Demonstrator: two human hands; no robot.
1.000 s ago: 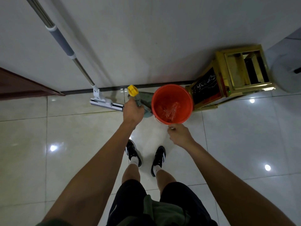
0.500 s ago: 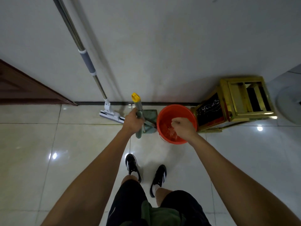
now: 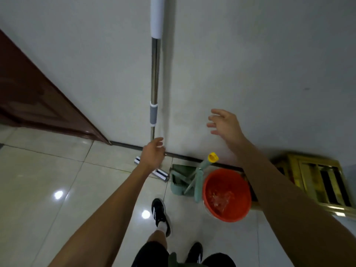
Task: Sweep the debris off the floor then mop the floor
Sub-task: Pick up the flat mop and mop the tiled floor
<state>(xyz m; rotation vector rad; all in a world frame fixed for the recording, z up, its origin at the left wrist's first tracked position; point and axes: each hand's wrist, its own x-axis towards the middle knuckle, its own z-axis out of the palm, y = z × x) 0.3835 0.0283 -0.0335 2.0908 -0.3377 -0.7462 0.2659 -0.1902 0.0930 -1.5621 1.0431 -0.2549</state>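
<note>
1. The white wall point(image 3: 250, 64) fills the upper view and meets the glossy tiled floor point(image 3: 48, 180) at a dark baseboard; a brown door point(image 3: 28, 93) stands at the left.
2. The mop point(image 3: 155, 74) leans upright against the wall, its long axis running straight up from the floor, white grip at the top, head point(image 3: 160, 173) flat on the tiles at the baseboard.
3. A gold-framed stand point(image 3: 316, 174) sits at the right, near the wall.
4. The orange bucket point(image 3: 227, 195) stands on the floor just left of the stand and holds water.
5. A green dustpan point(image 3: 180, 182) with a yellow-capped handle rests upright between the mop head and the bucket, touching the bucket.
6. The left hand point(image 3: 153, 154) reaches toward the lower mop pole, fingers loose and holding nothing.
7. The right hand point(image 3: 224, 123) is raised before the wall, fingers spread apart, empty.
</note>
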